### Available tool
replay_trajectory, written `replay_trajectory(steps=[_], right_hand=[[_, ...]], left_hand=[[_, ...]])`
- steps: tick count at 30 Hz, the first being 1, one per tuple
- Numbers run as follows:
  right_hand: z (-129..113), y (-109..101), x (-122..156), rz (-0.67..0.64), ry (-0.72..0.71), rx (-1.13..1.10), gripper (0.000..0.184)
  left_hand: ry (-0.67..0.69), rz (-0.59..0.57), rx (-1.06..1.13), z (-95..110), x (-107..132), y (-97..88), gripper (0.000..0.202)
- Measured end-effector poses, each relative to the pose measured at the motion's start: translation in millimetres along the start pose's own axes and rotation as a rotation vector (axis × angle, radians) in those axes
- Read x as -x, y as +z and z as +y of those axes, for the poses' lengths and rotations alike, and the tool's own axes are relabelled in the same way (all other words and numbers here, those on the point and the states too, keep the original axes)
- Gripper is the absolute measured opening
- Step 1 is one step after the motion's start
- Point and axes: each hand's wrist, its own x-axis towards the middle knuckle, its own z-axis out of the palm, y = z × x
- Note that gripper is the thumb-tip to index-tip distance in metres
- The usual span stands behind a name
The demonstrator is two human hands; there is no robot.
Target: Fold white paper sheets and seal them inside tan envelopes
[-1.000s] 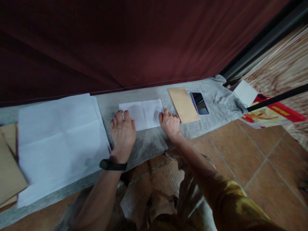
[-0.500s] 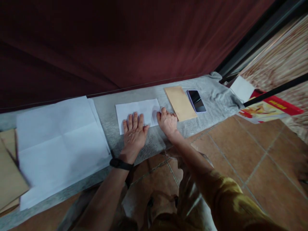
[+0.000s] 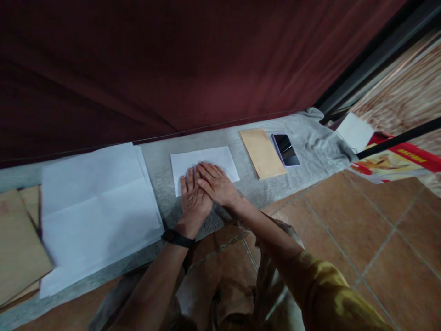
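A folded sheet of white paper (image 3: 225,161) lies flat on the grey cloth cover, its long side running left to right. My left hand (image 3: 195,195) rests on its lower left part, palm down, fingers stretched out. Over the fingers and knuckles of that hand lies my right hand (image 3: 218,186), also flat with fingers extended, partly hiding it. Right of the paper, apart from both hands, is a tan envelope (image 3: 263,154); whether it is one or a small stack I cannot tell.
Large white sheets (image 3: 99,207) with fold creases lie at the left, beside brown envelopes (image 3: 20,248). A phone (image 3: 286,150) lies beyond the tan envelope. A dark red curtain (image 3: 193,64) hangs behind the narrow grey-covered surface (image 3: 155,161). A red and yellow box (image 3: 392,158) stands at right.
My right hand has moved left from the paper's right end onto my left hand, its curled fingers now stretched out. My left hand stays on the paper. The view has shifted slightly.
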Motion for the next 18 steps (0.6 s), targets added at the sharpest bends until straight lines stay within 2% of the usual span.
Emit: replay_trajectory(steps=[9,18], right_hand=[[11,-6,1,-0.005,0.106,0.114,0.055],[28,-7,8,0.052,0.154,0.196,0.057]], left_hand=[[-0.065,0.054,-0.017,5,0,-3.8,0.059],[-0.146,0.137,0.007,-10,4,-8.0,0.062]])
